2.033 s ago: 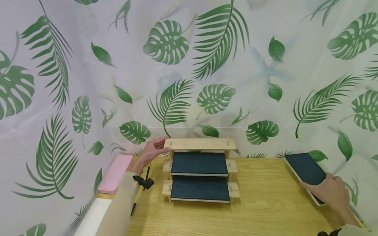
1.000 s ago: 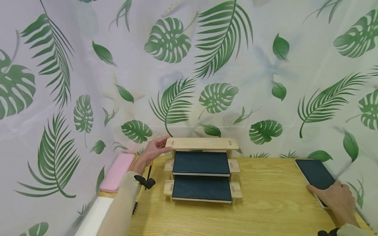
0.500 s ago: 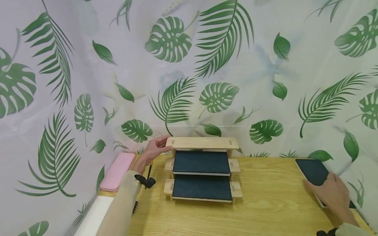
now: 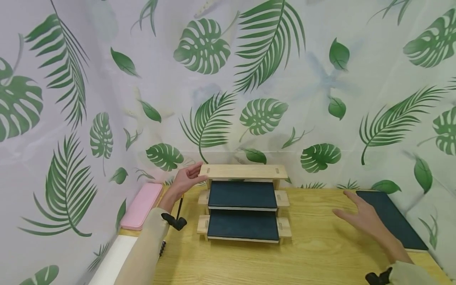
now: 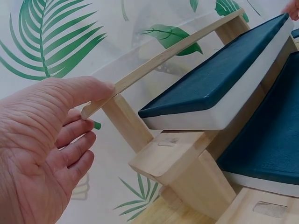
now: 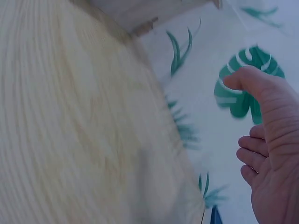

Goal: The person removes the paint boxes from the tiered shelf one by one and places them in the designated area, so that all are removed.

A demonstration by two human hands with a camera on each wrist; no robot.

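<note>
The left hand (image 4: 183, 183) pinches the wooden rack (image 4: 246, 171) on the tabletop (image 4: 310, 253); an uneven tug could spill its two books (image 4: 243, 194). The right hand (image 4: 365, 215), fingers spread, holds nothing beside a third book (image 4: 391, 217).

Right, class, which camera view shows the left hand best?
The left wrist view: the left hand fills its left side, thumb against the top board. The head view shows it smaller, at the board's left end; the right wrist view doesn't show it.
</note>
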